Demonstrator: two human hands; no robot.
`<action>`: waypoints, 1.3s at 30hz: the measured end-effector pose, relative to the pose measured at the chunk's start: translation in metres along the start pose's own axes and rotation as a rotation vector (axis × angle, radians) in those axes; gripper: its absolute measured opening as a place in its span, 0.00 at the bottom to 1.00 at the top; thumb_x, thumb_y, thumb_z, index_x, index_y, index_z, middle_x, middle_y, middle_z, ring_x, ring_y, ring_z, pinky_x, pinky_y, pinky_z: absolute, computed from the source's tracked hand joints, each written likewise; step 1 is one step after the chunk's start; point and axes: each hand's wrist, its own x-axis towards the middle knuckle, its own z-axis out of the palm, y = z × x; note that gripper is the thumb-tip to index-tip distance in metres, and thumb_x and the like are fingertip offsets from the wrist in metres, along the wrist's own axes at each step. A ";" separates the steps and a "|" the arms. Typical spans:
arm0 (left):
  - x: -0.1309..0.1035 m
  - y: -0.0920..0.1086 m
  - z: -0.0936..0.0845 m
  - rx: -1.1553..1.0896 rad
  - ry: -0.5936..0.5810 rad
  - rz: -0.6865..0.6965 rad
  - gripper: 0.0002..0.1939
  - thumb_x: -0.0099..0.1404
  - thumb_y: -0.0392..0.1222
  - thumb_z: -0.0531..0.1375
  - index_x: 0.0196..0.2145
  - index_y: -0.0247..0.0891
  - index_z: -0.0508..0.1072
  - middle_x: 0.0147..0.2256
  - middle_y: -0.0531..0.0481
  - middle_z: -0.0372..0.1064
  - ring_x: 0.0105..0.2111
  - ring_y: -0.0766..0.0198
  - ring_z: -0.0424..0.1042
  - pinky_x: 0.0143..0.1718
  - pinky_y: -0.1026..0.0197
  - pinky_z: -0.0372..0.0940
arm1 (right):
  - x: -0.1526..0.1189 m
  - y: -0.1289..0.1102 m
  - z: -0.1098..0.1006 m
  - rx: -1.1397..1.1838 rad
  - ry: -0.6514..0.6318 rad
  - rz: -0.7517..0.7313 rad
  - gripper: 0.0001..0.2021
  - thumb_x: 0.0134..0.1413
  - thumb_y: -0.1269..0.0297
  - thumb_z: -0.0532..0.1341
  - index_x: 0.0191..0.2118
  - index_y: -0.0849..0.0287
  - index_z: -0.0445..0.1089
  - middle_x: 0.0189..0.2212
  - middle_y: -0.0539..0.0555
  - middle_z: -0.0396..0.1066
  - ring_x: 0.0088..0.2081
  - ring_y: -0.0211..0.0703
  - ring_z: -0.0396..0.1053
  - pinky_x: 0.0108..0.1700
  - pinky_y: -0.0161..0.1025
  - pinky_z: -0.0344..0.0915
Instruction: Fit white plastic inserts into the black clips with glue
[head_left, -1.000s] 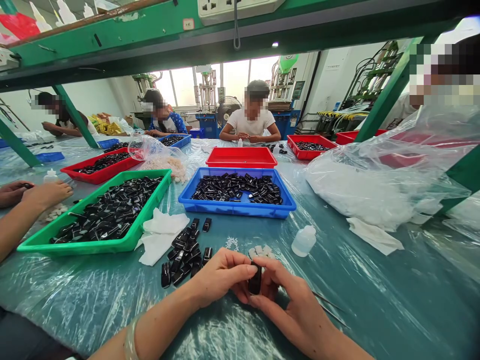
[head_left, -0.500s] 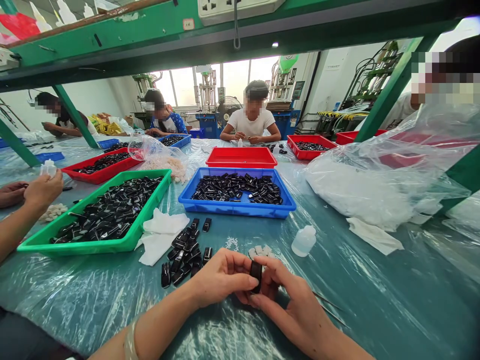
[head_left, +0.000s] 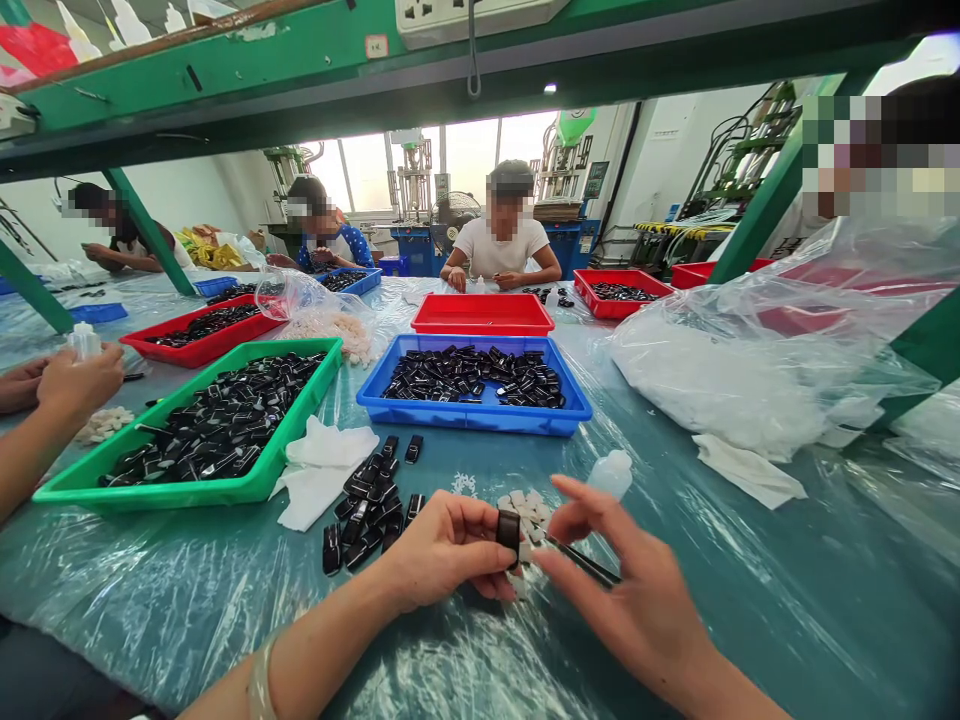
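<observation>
Swapping a two-handed hold for one

The left hand (head_left: 442,550) is now holding the black piece (head_left: 508,528) alone, thumb and fingers clamped on it, just above the table (head_left: 735,570). A second ago both hands were closing around it — now the right hand (head_left: 641,580) is standing off to the side, forefinger lifted away from the thumb. A small white bit (head_left: 525,552) is showing between the piece and that thumb. Dark tweezers (head_left: 592,568) are lying along the right hand, pointing toward the piece; whether the fingers are gripping them, I cannot tell.

This change is probably leaving the left hand to steady the piece — and the right one free to handle the white bit or the tweezers. White chunks (head_left: 529,506) are sitting just beyond the piece, the bottle (head_left: 611,470) is standing partly behind the right hand, and a heap of black parts (head_left: 367,505) is lying beyond the left forearm.
</observation>
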 end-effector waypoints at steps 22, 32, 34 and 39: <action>0.005 -0.004 -0.003 -0.221 0.021 -0.041 0.15 0.53 0.46 0.61 0.30 0.27 0.75 0.26 0.41 0.73 0.22 0.61 0.75 0.20 0.68 0.66 | 0.027 0.075 -0.010 0.057 0.093 0.527 0.18 0.44 0.58 0.60 0.41 0.61 0.65 0.35 0.58 0.74 0.35 0.49 0.71 0.37 0.45 0.67; -0.002 -0.001 0.001 -0.075 -0.063 -0.084 0.15 0.49 0.43 0.66 0.31 0.28 0.76 0.25 0.46 0.71 0.23 0.65 0.74 0.23 0.70 0.67 | 0.023 0.022 -0.025 -0.231 0.000 -0.096 0.15 0.53 0.70 0.55 0.47 0.55 0.67 0.39 0.55 0.72 0.41 0.48 0.66 0.40 0.44 0.65; -0.002 -0.002 0.001 -0.072 -0.081 -0.097 0.15 0.48 0.43 0.67 0.32 0.28 0.76 0.25 0.46 0.71 0.23 0.65 0.74 0.23 0.70 0.67 | 0.022 0.017 -0.025 -0.311 0.007 -0.239 0.17 0.53 0.75 0.53 0.48 0.55 0.66 0.39 0.55 0.72 0.41 0.47 0.65 0.40 0.43 0.66; -0.003 -0.004 0.000 -0.055 -0.157 -0.119 0.16 0.49 0.44 0.67 0.33 0.28 0.76 0.24 0.46 0.71 0.22 0.66 0.73 0.23 0.70 0.67 | 0.020 0.012 -0.023 -0.442 0.013 -0.396 0.22 0.50 0.83 0.49 0.49 0.57 0.65 0.39 0.56 0.71 0.42 0.47 0.62 0.40 0.44 0.66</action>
